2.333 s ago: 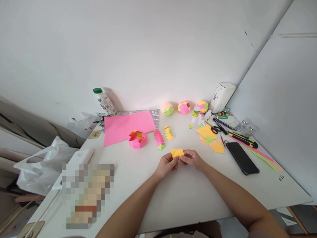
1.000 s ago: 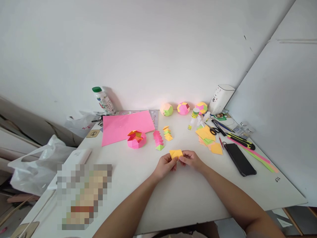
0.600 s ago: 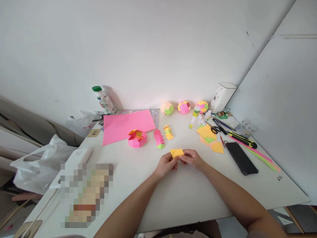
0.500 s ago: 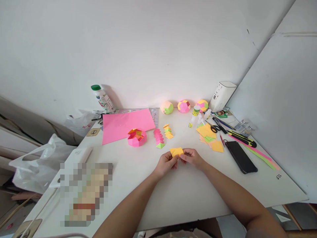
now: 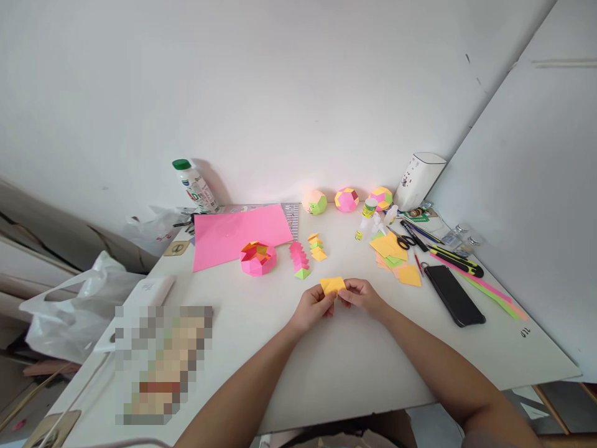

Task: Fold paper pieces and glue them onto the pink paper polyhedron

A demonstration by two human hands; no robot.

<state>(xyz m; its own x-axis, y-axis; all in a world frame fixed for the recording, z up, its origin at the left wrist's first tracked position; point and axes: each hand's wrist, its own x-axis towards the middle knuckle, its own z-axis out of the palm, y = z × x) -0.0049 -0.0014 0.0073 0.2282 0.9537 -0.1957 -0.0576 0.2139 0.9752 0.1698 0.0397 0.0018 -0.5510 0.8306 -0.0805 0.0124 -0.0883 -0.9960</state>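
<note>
A small yellow piece of paper (image 5: 332,285) is pinched between both hands above the near middle of the table. My left hand (image 5: 315,307) grips its left side, and my right hand (image 5: 361,294) grips its right side, thumbs on the near face. Some fingertips are hidden behind the paper. Beyond the hands lie a row of folded pink pieces (image 5: 298,256) with a green one at its near end, and a row of folded yellow and green pieces (image 5: 316,247). Left of these sits a pink faceted paper shell (image 5: 258,264), open at the top.
Three paper balls (image 5: 346,200) line the wall. Right are loose paper squares (image 5: 392,247), scissors (image 5: 405,240), a glue stick (image 5: 368,211), a utility knife (image 5: 459,262) and a black phone (image 5: 454,295). Left are a pink sheet (image 5: 224,233), a bottle (image 5: 196,186) and a plastic bag (image 5: 69,311).
</note>
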